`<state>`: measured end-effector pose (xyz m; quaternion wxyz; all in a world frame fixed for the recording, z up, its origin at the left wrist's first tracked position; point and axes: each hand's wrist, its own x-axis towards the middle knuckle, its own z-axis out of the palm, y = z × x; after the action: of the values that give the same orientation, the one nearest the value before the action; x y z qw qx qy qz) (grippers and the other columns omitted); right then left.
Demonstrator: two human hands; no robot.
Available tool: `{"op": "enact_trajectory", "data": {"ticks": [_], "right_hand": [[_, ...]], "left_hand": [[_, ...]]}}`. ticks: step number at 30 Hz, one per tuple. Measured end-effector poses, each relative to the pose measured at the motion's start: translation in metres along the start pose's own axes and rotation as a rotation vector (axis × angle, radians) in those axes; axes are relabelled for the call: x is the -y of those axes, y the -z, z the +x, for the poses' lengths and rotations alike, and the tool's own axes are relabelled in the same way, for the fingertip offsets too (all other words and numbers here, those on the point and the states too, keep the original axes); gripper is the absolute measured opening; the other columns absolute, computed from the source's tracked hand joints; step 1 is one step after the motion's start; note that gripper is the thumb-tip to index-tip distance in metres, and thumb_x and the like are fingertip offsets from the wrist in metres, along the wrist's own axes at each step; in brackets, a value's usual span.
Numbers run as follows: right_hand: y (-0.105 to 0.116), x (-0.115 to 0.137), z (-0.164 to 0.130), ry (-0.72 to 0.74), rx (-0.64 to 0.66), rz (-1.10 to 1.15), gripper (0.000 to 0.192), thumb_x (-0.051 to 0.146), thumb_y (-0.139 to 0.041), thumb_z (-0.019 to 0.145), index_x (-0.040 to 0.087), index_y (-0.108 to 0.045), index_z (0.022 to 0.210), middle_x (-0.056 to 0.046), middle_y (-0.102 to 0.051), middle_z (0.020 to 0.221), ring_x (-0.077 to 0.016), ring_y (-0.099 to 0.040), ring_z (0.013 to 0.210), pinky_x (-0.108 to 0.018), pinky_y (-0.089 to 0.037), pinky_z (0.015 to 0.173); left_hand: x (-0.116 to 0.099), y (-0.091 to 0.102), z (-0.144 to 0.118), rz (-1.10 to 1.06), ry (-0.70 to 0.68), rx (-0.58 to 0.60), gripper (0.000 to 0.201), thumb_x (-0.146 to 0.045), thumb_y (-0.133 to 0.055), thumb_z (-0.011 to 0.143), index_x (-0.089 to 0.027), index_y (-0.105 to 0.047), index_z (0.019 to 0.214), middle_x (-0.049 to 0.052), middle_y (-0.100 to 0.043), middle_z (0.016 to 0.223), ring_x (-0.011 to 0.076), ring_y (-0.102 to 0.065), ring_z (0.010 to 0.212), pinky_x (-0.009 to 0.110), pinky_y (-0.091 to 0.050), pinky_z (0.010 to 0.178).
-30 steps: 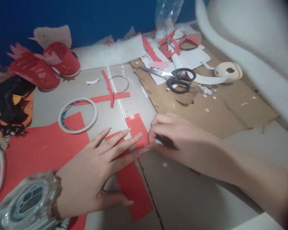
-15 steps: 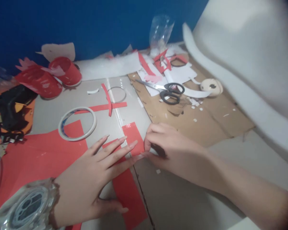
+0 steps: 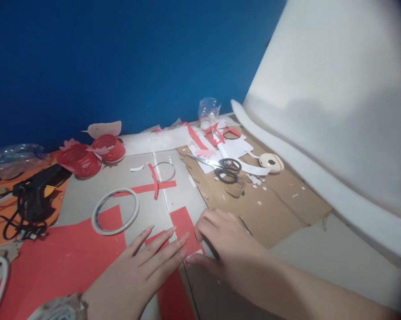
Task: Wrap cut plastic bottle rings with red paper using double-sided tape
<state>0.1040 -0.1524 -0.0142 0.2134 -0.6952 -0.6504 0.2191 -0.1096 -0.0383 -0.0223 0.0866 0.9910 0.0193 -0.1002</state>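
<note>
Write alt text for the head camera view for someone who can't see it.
Two bare hands press a red paper strip flat on a cardboard-covered table: left hand spread flat, right hand pinching its edge. A tape ring, scissors and red paper scraps lie beyond.

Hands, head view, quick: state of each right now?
Left hand: open, fingers flat, pressing down on the red paper strip.
Right hand: fingers curled at the strip's edge; whether it pinches anything cannot be told.

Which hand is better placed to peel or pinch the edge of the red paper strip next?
Probably the right hand: its fingers curl at the edge of the red paper strip. The left hand lies flat, pressing it down.
</note>
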Motion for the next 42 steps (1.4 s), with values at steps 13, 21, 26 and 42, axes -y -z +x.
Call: {"op": "enact_trajectory", "data": {"ticks": [13, 21, 26, 42], "right_hand": [[0.04, 0.009, 0.002, -0.13, 0.112, 0.348, 0.027, 0.007, -0.047, 0.085, 0.025, -0.056, 0.102, -0.002, -0.059, 0.104, -0.0181, -0.056, 0.1, -0.035, -0.043, 0.089], [0.047, 0.01, 0.002, -0.487, 0.14, 1.206, 0.051, 0.02, -0.047, 0.09, 0.022, -0.031, 0.138, -0.016, -0.046, 0.139, -0.0135, -0.066, 0.076, -0.038, -0.052, 0.084], [0.043, 0.008, 0.002, -0.581, 0.178, 1.378, 0.057, 0.025, -0.052, 0.089, 0.016, -0.029, 0.141, -0.02, -0.043, 0.141, -0.0096, -0.064, 0.064, -0.023, -0.055, 0.047], [0.046, 0.01, 0.001, -0.562, 0.184, 1.4, 0.058, 0.029, -0.055, 0.09, 0.02, -0.033, 0.142, -0.018, -0.036, 0.148, -0.0067, -0.06, 0.061, -0.018, -0.054, 0.042]], "left_hand": [[0.012, -0.008, 0.005, 0.31, -0.104, -0.303, 0.067, -0.002, -0.049, 0.078, -0.029, -0.042, 0.14, -0.007, -0.052, 0.141, 0.0165, -0.043, 0.131, 0.033, -0.021, 0.114], [0.005, -0.014, 0.003, 0.295, 0.032, -0.337, 0.064, -0.026, -0.058, 0.085, -0.038, -0.034, 0.143, -0.004, -0.042, 0.148, 0.0286, -0.027, 0.139, 0.051, -0.002, 0.114], [0.004, -0.017, 0.003, 0.3, 0.055, -0.375, 0.063, -0.044, -0.055, 0.086, -0.038, -0.032, 0.144, 0.001, -0.044, 0.147, 0.0308, -0.027, 0.139, 0.05, -0.016, 0.112], [0.005, -0.021, 0.003, 0.334, 0.058, -0.392, 0.071, -0.045, -0.063, 0.082, -0.04, -0.03, 0.144, 0.001, -0.041, 0.149, 0.0302, -0.025, 0.14, 0.05, -0.011, 0.112]]}}
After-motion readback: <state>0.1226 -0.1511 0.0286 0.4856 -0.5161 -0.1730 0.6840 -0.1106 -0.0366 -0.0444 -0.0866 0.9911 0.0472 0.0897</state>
